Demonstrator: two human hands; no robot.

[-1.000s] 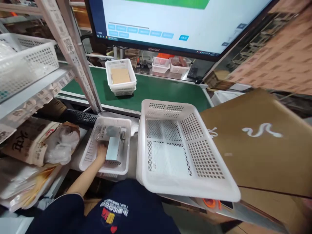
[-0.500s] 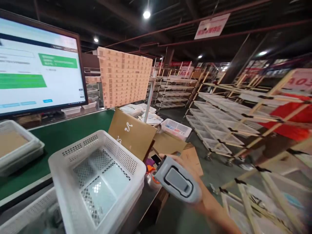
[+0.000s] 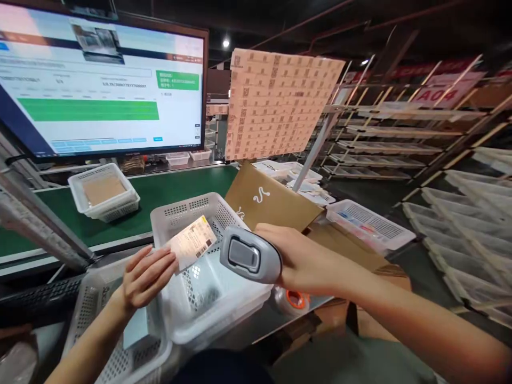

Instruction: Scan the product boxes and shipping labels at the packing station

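My left hand (image 3: 149, 276) holds a white printed label (image 3: 192, 242) by its lower left end, above the left part of a white perforated basket (image 3: 224, 320). Its fingers are closed on the label. Wrapped round a grey handheld scanner (image 3: 251, 255), my right hand (image 3: 294, 256) is over the basket's right side. The scanner's head points left, towards the label, with a gap between them. Below and left of that basket sits a second white basket (image 3: 90, 298) with a pale box (image 3: 138, 326) in it.
A monitor (image 3: 120, 130) stands at the back left, beyond a green belt (image 3: 172, 184). A cardboard sheet of printed codes (image 3: 280, 106) hangs on a pole. A brown carton (image 3: 276, 197) and a tape roll (image 3: 294, 300) are right of the basket. Racks (image 3: 448, 224) stand far right.
The view has turned left. My left hand has come into view with the label. My right hand has brought the scanner from beside the tape over the basket.
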